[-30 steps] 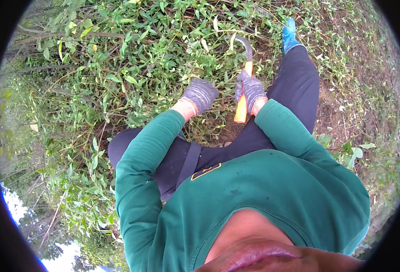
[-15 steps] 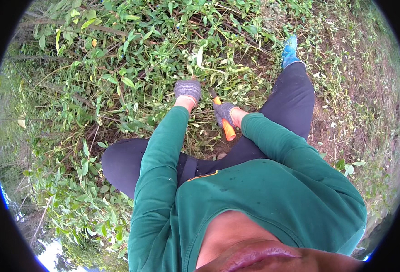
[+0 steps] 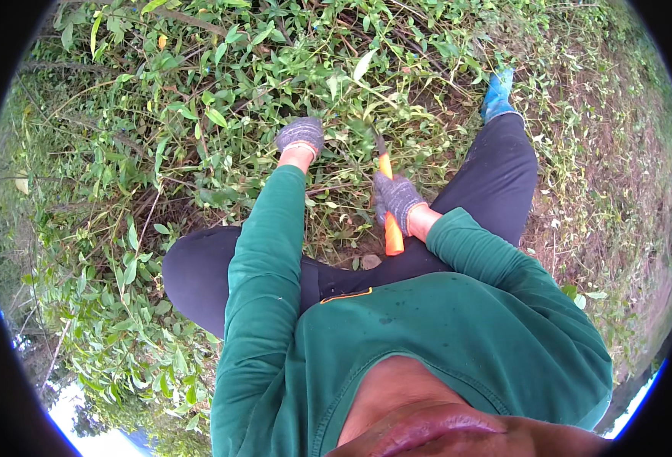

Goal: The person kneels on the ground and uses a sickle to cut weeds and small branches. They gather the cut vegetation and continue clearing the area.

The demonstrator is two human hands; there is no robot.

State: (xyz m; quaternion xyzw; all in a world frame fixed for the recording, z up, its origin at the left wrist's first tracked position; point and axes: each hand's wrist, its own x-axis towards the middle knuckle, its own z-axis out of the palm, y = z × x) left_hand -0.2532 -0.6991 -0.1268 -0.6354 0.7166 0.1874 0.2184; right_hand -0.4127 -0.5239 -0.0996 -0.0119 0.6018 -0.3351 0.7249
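Sickle (image 3: 385, 166) was in the right hand (image 3: 398, 199), fingers wrapped around the orange handle (image 3: 394, 240), with the blade (image 3: 380, 143) pointing away from the body into the greenery. It was blurry up there, so I couldn't place the tip. The left hand (image 3: 300, 137) sat up and to the left, apart from the blade, its back toward the camera; fingers were hidden, so no idea whether they were pinching stems or not.

Technique-wise, imo a low, short pull would've been best, edge well away from the left hand and clear of the right leg (image 3: 497, 164), just beside the handle.

Ground was rough: tangled weeds (image 3: 221, 118) thick ahead and leftward, thinner over brown soil (image 3: 545, 221) to the right. Working room was a kinda snug pocket between the right leg and bent left knee (image 3: 199, 278), with what looked like a pale stone (image 3: 371, 262) near the handle's butt and a blue boot (image 3: 497, 97) out front.
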